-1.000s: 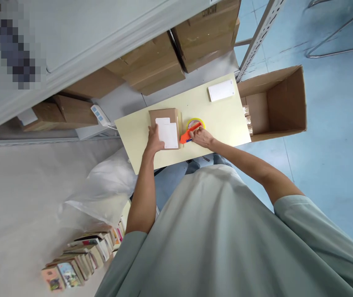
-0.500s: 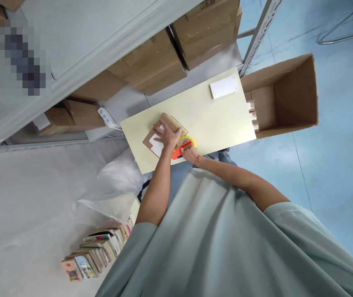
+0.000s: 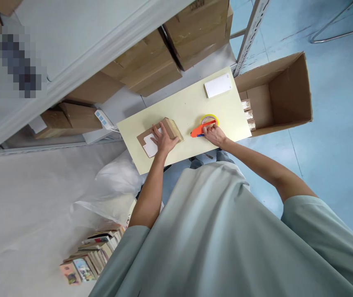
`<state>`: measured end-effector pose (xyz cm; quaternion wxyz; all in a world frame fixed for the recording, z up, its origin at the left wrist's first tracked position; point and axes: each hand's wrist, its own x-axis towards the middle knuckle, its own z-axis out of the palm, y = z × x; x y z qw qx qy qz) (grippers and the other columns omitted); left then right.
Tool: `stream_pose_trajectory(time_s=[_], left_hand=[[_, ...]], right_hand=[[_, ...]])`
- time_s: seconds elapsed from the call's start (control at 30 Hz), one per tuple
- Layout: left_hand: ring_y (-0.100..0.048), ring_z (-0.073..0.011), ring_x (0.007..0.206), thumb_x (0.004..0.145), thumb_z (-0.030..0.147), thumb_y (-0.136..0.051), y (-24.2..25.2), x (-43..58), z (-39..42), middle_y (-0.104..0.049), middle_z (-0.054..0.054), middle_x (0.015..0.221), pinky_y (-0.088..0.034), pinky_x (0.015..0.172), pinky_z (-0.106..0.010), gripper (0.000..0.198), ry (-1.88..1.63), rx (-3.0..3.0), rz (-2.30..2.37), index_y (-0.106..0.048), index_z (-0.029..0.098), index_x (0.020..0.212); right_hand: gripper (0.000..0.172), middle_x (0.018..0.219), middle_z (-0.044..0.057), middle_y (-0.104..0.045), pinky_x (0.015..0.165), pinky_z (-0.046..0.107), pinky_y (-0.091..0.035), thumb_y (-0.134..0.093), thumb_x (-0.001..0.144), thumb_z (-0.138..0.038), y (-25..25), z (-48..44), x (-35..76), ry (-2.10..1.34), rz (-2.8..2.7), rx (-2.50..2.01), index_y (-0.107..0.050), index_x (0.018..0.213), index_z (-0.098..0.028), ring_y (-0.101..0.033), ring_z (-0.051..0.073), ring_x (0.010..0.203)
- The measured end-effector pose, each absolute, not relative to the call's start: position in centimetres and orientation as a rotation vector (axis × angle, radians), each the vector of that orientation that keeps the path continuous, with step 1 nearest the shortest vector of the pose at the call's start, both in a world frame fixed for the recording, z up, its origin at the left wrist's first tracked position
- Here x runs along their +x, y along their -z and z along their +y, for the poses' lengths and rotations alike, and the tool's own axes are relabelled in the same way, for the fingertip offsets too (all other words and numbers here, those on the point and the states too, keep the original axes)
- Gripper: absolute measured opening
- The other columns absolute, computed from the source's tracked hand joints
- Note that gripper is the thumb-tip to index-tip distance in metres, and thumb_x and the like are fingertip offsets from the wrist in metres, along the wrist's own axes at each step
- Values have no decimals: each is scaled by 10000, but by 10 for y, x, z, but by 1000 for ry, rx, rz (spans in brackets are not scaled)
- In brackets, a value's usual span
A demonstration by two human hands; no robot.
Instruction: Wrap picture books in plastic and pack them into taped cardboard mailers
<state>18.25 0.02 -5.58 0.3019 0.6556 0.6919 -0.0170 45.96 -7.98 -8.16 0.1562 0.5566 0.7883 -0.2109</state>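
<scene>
Large open carton (image 3: 290, 90), right of the right hand (image 3: 214, 135), past the tabletop's end; small packages (image 3: 247, 115) with glossy wrapping sit along its near side. Closed cartons (image 3: 148, 62) stand on the shelf beyond the left hand (image 3: 164, 142), contents hidden. A small brown box (image 3: 172, 128) lies directly under the left hand on the table (image 3: 191, 107): oblong cardboard, glossy tape along the end right of the hand, flat white labels (image 3: 149, 148) partly beneath the fingers. Left hand opened wide, fingers fanned over the box top, thumb toward the taped end; cannot tell how firmly it presses. Right hand curled closed around an orange tape dispenser (image 3: 196, 132), hard and smooth, a round yellow-edged roll just beyond the knuckles. Further beyond the right hand, a smooth white oblong box (image 3: 218, 85). Behind the left hand, a crumpled translucent plastic bag (image 3: 117, 173).
</scene>
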Motion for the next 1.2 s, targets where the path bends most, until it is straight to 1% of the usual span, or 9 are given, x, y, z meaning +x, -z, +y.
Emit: stream_pose_trajectory(time_s=[0.13,0.3,0.47,0.57,0.67,0.77,0.9,1.0,1.2], left_hand=[[169,-533,1762,690,287,-973,53,176,-10,39,-272,1916,75,1351,-811,1387,67,1793,1746,-182,225,1828],[172,-511,1767,644,161,-940,53,177,-24,47,-220,1927,67,1375,-773,1400,96,1819,1653,-214,269,1836],[169,-483,1775,708,121,-861,50,176,-45,37,-171,1939,63,1365,-796,1235,65,1860,1546,-326,300,1806],[133,-446,1790,741,98,-820,47,174,-56,-41,-114,1944,48,1380,-786,1041,10,1845,1547,-505,340,1702],[69,-424,1801,750,66,-792,42,171,-64,-159,-67,1929,22,1405,-758,828,-39,1816,1558,-674,353,1517],[1,-399,1807,746,18,-745,38,168,-71,-285,-50,1890,3,1420,-731,737,-80,1810,1534,-737,349,1405],[-16,-382,1806,742,-61,-637,36,167,-77,-394,-96,1838,24,1421,-707,724,-191,1794,1522,-745,275,1374],[-5,-391,1806,719,-78,-618,39,168,-79,-373,-95,1849,35,1418,-717,732,-201,1793,1518,-743,275,1347],[22,-425,1803,705,-84,-616,45,172,-82,-204,-96,1922,48,1410,-738,741,-180,1817,1562,-710,257,1356]], right_hand=[[495,1207,309,-796,1035,479,-465,-294,1061,-9,81,-69,431,609,2324,1550,-557,1476,52,-780,343,1082],[507,1217,322,-797,1012,495,-485,-295,1044,16,80,-67,403,587,2395,1446,-568,1468,69,-792,356,1076],[505,1168,276,-822,999,467,-511,-278,1041,43,74,-72,381,585,2438,1343,-629,1405,42,-799,342,1077],[510,1175,270,-823,1007,461,-509,-278,1039,46,71,-79,373,560,2455,1294,-645,1393,28,-804,329,1055],[534,1203,275,-816,1023,461,-496,-266,1037,43,68,-87,369,563,2464,1225,-618,1440,40,-798,336,1091],[555,1227,275,-808,1067,460,-463,-245,1053,19,67,-97,375,587,2477,1131,-560,1508,59,-793,337,1108],[536,1209,270,-811,1108,469,-418,-267,1056,-3,69,-105,405,598,2451,1142,-538,1514,55,-780,337,1087],[543,1221,291,-797,1095,478,-407,-244,1039,22,74,-103,442,567,2365,1254,-550,1485,70,-766,351,1082],[518,1190,315,-783,1022,459,-431,-240,1053,10,77,-88,477,576,2311,1405,-535,1471,88,-761,356,1083]])
